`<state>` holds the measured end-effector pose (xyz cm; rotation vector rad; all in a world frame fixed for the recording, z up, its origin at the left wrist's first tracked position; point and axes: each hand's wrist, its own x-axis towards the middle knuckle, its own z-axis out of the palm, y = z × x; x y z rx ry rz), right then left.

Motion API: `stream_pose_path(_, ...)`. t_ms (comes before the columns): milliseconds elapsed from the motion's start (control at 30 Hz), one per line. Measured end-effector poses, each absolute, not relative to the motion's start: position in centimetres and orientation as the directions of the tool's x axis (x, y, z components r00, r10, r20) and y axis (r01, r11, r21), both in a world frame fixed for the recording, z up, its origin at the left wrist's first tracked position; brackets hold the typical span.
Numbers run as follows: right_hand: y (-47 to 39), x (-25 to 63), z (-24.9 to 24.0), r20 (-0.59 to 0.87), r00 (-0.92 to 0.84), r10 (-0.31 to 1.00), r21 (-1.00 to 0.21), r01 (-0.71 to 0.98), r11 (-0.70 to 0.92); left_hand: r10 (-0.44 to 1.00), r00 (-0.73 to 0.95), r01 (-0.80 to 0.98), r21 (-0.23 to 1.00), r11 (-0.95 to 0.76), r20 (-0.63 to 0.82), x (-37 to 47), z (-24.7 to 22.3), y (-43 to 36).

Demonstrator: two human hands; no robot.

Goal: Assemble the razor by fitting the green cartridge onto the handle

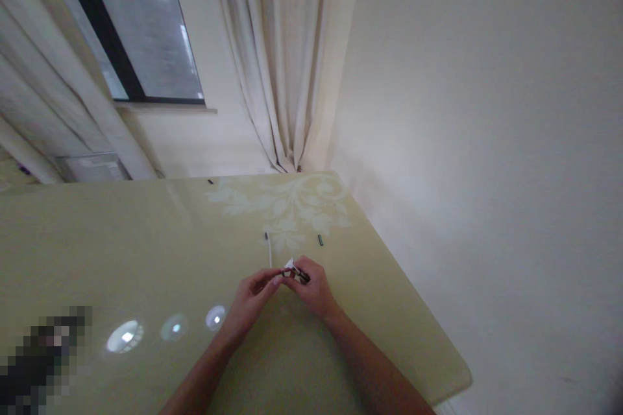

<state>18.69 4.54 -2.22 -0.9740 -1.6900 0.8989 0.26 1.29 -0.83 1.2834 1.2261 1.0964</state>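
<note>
My left hand [252, 301] and my right hand [315, 286] meet above the table in front of me, both with fingers closed in a pinch. In the fingers of my right hand are a small white piece [289, 264] and a slim dark piece [304, 277]. My left thumb and forefinger pinch at its near side, on something too small to make out. Just beyond my left fingers a thin white cable [270, 251] with a dark tip runs along the table. A short dark stick-like piece [320, 240] lies past my right hand.
The glossy yellow-green table [389, 337] has a pale floral pattern and light reflections. Near its far edge lies a small dark object [210, 181]. A pixelated dark shape [39, 363] covers the lower left. A wall [487, 142] borders the right side; curtains [277, 45] hang behind.
</note>
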Motion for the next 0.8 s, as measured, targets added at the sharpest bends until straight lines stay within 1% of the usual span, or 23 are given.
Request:
stream_pose_path(67,4.4,18.6,-2.3,0.460,-0.267,0.847,-0.828,0.218,0.517,0.996,0.071,0.062,0.997,0.044,-0.048,0.6,-0.4,1.3)
stream_pose_path(200,4.5,18.7,-2.6,0.547,-0.296,0.783,-0.755,0.228,0.614,0.996,0.066,0.024,0.998,0.056,-0.058,0.8,-0.4,1.4)
stream_pose_path(367,5.1,19.2,-2.8,0.615,-0.325,0.718,-0.661,0.284,0.695,0.993,0.098,0.026,0.998,0.059,-0.061,0.6,-1.0,1.8)
stream_pose_path(467,5.4,19.4,-2.6,0.616,-0.350,0.706,-0.638,0.306,0.707,0.993,0.122,-0.005,1.000,-0.003,0.004,0.5,-1.5,2.2)
stream_pose_path(533,5.5,19.3,-2.1,0.615,-0.335,0.714,-0.654,0.291,0.699,0.993,0.097,-0.038,0.997,-0.066,0.070,0.4,-1.8,2.6)
stream_pose_path(600,5.3,19.0,-1.4,0.591,-0.285,0.754,-0.718,0.241,0.653,0.992,0.057,-0.055,0.992,-0.114,0.117,0.2,-1.9,3.1)
stream_pose_path(700,4.8,18.6,-0.3,0.471,-0.266,0.841,-0.851,0.114,0.512,0.986,-0.005,-0.070,0.984,-0.166,0.166,-0.3,-1.7,3.5)
stream_pose_path(733,4.6,18.5,0.1,0.438,-0.279,0.855,-0.878,0.071,0.473,0.983,-0.021,-0.081,0.979,-0.186,0.184,-0.5,-1.5,3.5)
stream_pose_path(800,4.2,18.4,0.7,0.417,-0.301,0.858,-0.897,0.018,0.443,0.974,-0.040,-0.107,0.969,-0.224,0.221,-0.8,-1.1,3.5)
